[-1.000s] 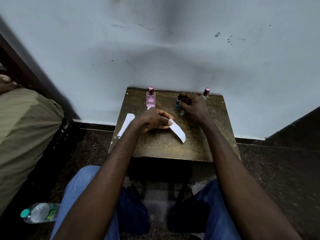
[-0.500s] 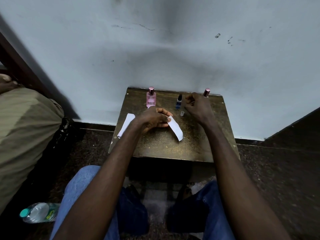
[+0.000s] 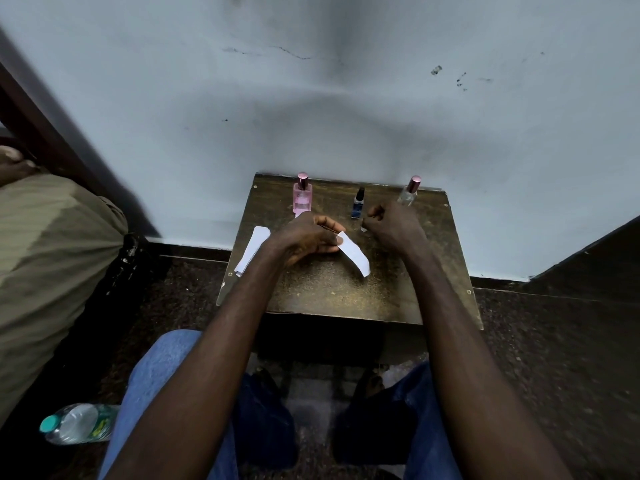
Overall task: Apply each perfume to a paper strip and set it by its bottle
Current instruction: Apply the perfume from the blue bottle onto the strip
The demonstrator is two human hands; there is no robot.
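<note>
The right hand (image 3: 393, 223) has let go of the small blue bottle (image 3: 358, 205), now standing alone just left of it, fingers curled on nothing. The left hand (image 3: 304, 237) pinches a paper strip (image 3: 355, 253) in front of that bottle. It looks ready for setting down.

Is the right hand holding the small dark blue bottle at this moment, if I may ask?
No, the right hand is loosely closed beside the dark blue bottle, which stands upright on the table, untouched.

Bare forearms, no sleeves; blue jeans (image 3: 162, 362) on both legs.
</note>
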